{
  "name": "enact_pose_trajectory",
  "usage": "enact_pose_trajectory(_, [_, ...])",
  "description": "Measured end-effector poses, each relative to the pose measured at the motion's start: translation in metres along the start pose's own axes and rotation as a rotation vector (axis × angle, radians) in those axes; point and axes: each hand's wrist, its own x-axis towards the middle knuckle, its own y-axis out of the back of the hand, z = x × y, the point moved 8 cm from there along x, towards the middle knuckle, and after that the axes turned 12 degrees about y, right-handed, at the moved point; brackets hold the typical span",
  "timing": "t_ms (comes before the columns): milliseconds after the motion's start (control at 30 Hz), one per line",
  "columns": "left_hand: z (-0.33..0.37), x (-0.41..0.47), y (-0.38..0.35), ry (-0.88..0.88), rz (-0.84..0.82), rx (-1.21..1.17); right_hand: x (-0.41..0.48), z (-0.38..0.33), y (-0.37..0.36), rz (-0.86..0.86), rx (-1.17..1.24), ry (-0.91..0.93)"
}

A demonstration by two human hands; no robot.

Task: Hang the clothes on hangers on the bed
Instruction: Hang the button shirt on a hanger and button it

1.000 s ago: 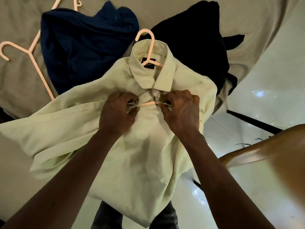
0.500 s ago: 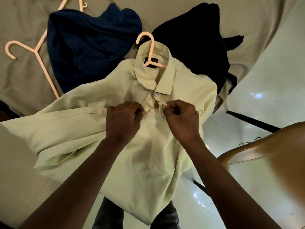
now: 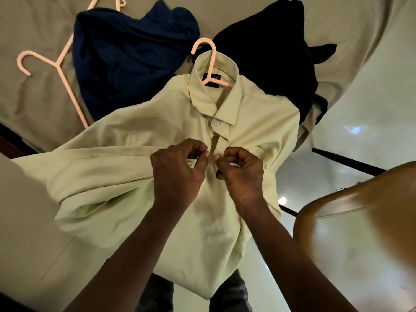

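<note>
Head view: both hands, left [image 3: 177,174] and right [image 3: 242,174], pinch the placket of the pale green shirt [image 3: 247,122] at frame centre, on its pink hanger [image 3: 208,61] at the bed [image 3: 38,100] edge.

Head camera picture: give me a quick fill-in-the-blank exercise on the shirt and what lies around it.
1. The hook of the hanger sticks out of the ____ of the shirt.
2. The left hand and right hand pinch the shirt below its fastened top ____.
3. The blue garment lies ____ of the black garment.
4. A spare hanger lies on the ____.
Missing words: collar; button; left; bed.
</note>
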Motion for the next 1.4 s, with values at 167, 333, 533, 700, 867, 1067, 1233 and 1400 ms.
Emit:
enact_pose_trajectory(167, [-0.005,-0.011,-0.005,0.062,-0.052,-0.101,-0.015,0.012,-0.010,0.022,0.008,-0.013])
enact_pose_trajectory(333, [-0.003,-0.012,-0.004,0.085,-0.053,-0.120,-0.025,0.016,-0.010,0.072,0.187,-0.091])
enact_pose_trajectory(533, [0.009,-0.009,-0.002,0.010,-0.064,-0.035,-0.029,0.012,-0.009,0.087,0.283,-0.117])
enact_pose_trajectory(700, [-0.006,0.007,-0.007,0.129,-0.224,-0.046,-0.020,0.009,-0.003,-0.026,0.238,-0.087])
enact_pose_trajectory(867, [-0.021,0.014,-0.016,0.275,-0.387,-0.198,-0.008,0.002,-0.005,-0.145,0.202,-0.014])
enact_pose_trajectory(1067, [-0.031,0.012,-0.020,0.347,-0.437,-0.300,-0.001,0.003,-0.011,-0.113,0.042,0.042])
enact_pose_trajectory(1233, [-0.030,0.013,-0.020,0.291,-0.330,-0.217,0.000,0.005,-0.015,-0.123,0.120,0.051])
enact_pose_trajectory(1400, [-0.035,0.018,-0.025,0.426,-0.423,-0.295,-0.004,0.012,-0.016,-0.146,0.218,-0.046])
